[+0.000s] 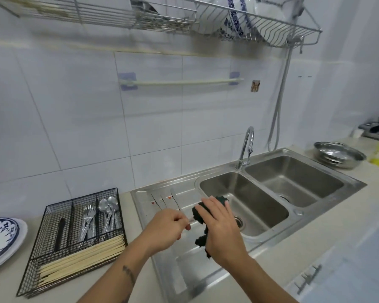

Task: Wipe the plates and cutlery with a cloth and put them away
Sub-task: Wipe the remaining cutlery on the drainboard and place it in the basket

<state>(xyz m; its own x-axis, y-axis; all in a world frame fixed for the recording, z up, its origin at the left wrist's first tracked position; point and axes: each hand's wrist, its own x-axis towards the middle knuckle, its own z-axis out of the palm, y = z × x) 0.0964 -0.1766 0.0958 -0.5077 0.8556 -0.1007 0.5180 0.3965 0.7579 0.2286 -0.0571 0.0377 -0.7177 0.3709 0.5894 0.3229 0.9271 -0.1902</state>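
Over the steel drainboard of the sink, the left hand has its fingers curled round the handle end of a thin piece of cutlery, too blurred and too covered to tell which kind. Its other end runs into a dark green cloth that the right hand grasps, fingers wrapped over the top, with folds of cloth hanging below the palm. More cutlery, three knives, lies flat on the far part of the drainboard, just beyond the hands. On the bench to the left stands a black wire tray holding forks, spoons, a dark-handled utensil and pale chopsticks in separate compartments. A blue-patterned plate sits at the left edge, and more plates stand in the wall rack above. To the right, a steel bowl rests beyond the two basins.
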